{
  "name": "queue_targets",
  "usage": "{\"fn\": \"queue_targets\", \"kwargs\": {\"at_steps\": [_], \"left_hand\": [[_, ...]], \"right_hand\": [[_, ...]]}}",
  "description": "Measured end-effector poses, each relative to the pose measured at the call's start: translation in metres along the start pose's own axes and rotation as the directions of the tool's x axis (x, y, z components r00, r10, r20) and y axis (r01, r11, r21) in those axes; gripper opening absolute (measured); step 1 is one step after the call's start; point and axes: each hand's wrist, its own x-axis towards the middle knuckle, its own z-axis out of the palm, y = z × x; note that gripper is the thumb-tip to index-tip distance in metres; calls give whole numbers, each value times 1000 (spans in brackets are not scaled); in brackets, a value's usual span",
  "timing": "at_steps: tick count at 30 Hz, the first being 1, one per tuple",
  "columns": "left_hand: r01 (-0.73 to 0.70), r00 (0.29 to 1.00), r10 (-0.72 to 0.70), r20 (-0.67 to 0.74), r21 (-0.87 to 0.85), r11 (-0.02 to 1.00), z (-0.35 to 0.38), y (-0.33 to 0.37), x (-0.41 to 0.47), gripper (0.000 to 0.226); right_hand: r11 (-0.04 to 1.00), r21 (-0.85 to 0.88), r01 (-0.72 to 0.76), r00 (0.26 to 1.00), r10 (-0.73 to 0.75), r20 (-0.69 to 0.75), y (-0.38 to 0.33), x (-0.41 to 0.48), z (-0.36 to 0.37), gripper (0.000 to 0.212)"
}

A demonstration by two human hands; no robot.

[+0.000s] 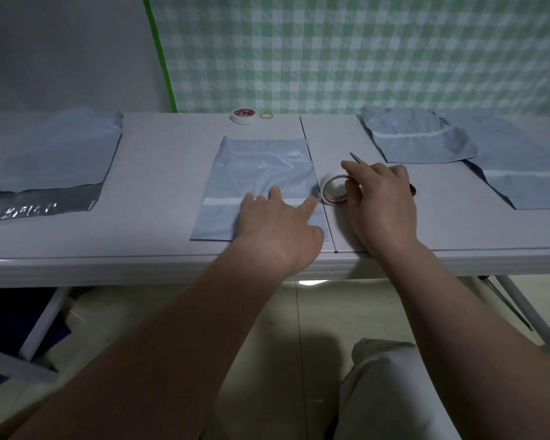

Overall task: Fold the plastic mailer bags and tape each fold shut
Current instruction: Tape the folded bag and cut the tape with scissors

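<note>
A folded pale blue mailer bag (261, 173) lies in the middle of the white table (159, 192), with a white strip across its near part. My left hand (277, 227) rests flat on its near right corner, fingers straight. Just right of the bag a roll of white tape (332, 190) stands on edge. My right hand (381, 201) curls over the roll and also holds scissors, whose dark tip (358, 159) sticks out behind the fingers.
A stack of unfolded mailers (48, 160) lies at the left, grey flap toward me. Two folded mailers (419, 141) (521, 173) lie at the right. A second tape roll (242, 115) and a rubber band (266, 115) sit at the table's far edge.
</note>
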Motion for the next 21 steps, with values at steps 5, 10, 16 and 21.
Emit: {"fn": "queue_targets", "kwargs": {"at_steps": [5, 10, 16, 21], "left_hand": [[8, 999, -8, 37, 8, 1000, -3, 3, 3, 55], [3, 999, -3, 49, 15, 1000, -5, 4, 3, 55], [11, 1000, -11, 17, 2, 1000, -3, 7, 0, 56], [-2, 987, -20, -157, -140, 990, -2, 10, -7, 47]], "right_hand": [[1000, -2, 2, 1000, -2, 3, 0, 0, 0, 33], [1000, 14, -14, 1000, 14, 2, 1, 1, 2, 33], [998, 57, -37, 999, 37, -4, 2, 1, 1, 30], [992, 112, -66, 995, 73, -68, 7, 5, 1, 27]]}}
